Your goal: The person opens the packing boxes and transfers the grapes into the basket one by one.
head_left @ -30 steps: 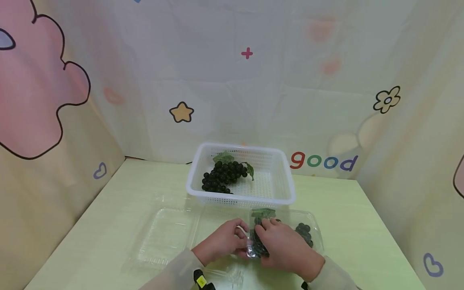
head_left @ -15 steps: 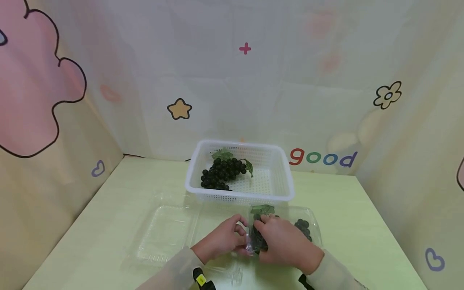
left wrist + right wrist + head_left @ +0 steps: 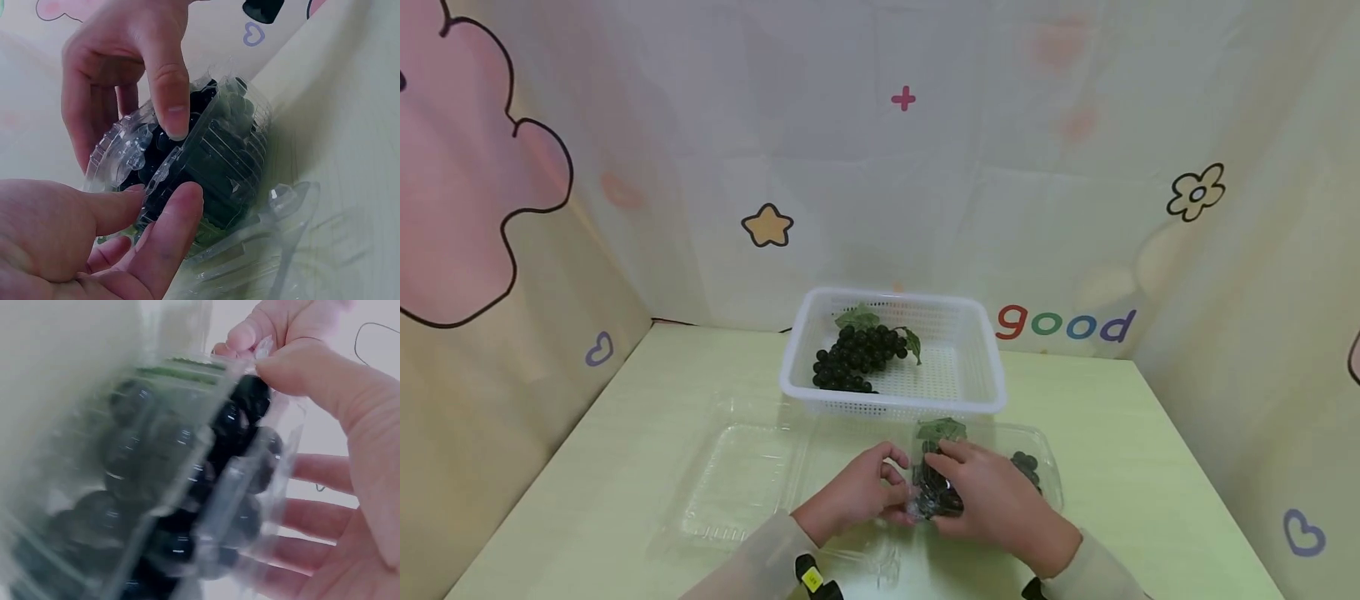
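The table (image 3: 587, 483) is carrying everything, and the white basket (image 3: 953, 373) is sitting on it. An empty clear box (image 3: 737, 475) is lying in front of the basket, off to its left. The grape box (image 3: 215, 169) is also in front of the basket, toward its right, and both my hands are holding it. I am guessing it is light, thin, bendy and a bit slippery. Squeezing its flat sides could be denting or cracking it, so I am thinking the stiffer rim is best for holding.

My right hand (image 3: 1000, 500), in front of the basket's right end, is gripping the box with thumb and fingers on different sides. My left hand (image 3: 853, 492), in front of the basket's middle, is pinching the box's edge. A dark bunch (image 3: 853, 358) is resting inside the basket. The boxed grapes (image 3: 181, 544) are showing between the box's two halves; they are looking round and shiny, so they may be rolling and pushing back. A green leaf (image 3: 942, 429) is sitting at the box's basket end, and it could be getting caught.
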`<state>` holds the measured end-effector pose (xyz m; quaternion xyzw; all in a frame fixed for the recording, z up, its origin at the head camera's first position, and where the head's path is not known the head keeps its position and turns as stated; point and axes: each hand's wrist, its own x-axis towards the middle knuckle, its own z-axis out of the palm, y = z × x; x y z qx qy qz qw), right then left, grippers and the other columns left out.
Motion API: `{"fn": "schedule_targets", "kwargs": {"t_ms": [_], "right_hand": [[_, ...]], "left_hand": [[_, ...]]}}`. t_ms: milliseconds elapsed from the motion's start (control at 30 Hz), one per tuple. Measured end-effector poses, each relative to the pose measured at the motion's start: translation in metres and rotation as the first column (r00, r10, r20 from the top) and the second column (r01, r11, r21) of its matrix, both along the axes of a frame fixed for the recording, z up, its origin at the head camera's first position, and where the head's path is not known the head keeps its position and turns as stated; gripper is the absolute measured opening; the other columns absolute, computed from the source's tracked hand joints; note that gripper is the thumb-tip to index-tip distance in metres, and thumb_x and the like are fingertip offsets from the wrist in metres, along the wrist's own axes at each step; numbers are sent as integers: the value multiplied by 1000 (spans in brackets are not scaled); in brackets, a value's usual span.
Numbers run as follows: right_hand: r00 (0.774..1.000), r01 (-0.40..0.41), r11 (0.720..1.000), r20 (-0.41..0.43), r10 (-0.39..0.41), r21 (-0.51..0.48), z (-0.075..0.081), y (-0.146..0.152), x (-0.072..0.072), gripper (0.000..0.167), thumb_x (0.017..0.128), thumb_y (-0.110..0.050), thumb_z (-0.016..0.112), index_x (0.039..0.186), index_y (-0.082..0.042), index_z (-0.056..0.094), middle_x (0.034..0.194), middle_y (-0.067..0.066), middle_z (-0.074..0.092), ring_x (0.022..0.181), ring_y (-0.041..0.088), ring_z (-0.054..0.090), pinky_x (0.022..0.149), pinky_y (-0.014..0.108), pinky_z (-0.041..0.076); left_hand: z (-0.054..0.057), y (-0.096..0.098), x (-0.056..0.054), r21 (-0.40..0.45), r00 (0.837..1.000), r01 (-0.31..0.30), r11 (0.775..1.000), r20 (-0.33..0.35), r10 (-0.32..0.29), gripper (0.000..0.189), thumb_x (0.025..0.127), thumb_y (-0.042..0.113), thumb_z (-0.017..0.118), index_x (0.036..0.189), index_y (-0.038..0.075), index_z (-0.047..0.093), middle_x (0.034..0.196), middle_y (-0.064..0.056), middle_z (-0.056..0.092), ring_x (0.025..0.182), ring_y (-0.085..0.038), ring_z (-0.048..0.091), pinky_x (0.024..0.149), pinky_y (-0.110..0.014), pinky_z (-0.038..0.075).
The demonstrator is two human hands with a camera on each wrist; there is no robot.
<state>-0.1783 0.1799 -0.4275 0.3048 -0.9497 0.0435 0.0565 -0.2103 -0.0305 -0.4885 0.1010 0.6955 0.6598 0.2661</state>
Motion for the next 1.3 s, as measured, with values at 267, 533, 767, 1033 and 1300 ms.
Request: {"fn": "schedule_targets", "kwargs": {"t_ms": [267, 533, 767, 1033, 1300], "right_hand": [[999, -13, 983, -47, 4, -181, -23, 31, 14, 69, 77, -39, 89, 138, -18, 64, 152, 8, 54, 141, 34, 52, 100, 50, 56], [992, 70, 981, -95, -88, -180, -22, 62, 25, 66, 73, -40, 90, 133, -22, 69, 147, 6, 59, 140, 35, 52, 101, 55, 55], [986, 147, 985, -66, -154, -92, -13, 74, 29, 59, 72, -30, 85, 129, -21, 70, 145, 7, 61, 136, 39, 55, 97, 52, 57], [972, 222, 975, 86, -220, -6, -2, 74, 29, 65, 70, -19, 84, 133, -21, 66, 150, 16, 54, 137, 49, 50, 87, 53, 60], [977, 174, 984, 115, -179, 49, 3, 71, 22, 67, 70, -7, 79, 135, -16, 64, 142, 20, 60, 127, 52, 58, 84, 54, 60]], "left_hand": [[-2, 1, 2, 27, 1000, -4, 1000, 19, 4, 34, 95, -2, 68, 124, 0, 50, 94, -13, 62, 64, -19, 71, 69, -39, 64], [-3, 1, 2, 43, 1000, -9, 999, 20, 8, 34, 94, -4, 67, 123, 0, 50, 91, -12, 62, 60, -18, 69, 69, -39, 64], [-2, 0, 2, 49, 1000, -5, 999, 18, 4, 33, 95, -5, 65, 124, 0, 49, 90, -12, 61, 61, -18, 69, 70, -38, 64], [-1, 0, 1, 36, 1000, 10, 999, -6, -10, 33, 95, -4, 65, 124, -1, 49, 91, -12, 62, 62, -17, 69, 68, -37, 64], [0, 1, 1, 34, 1000, -8, 999, -18, 9, 33, 93, -7, 64, 122, -1, 50, 89, -12, 60, 63, -19, 70, 67, -37, 64]]}}
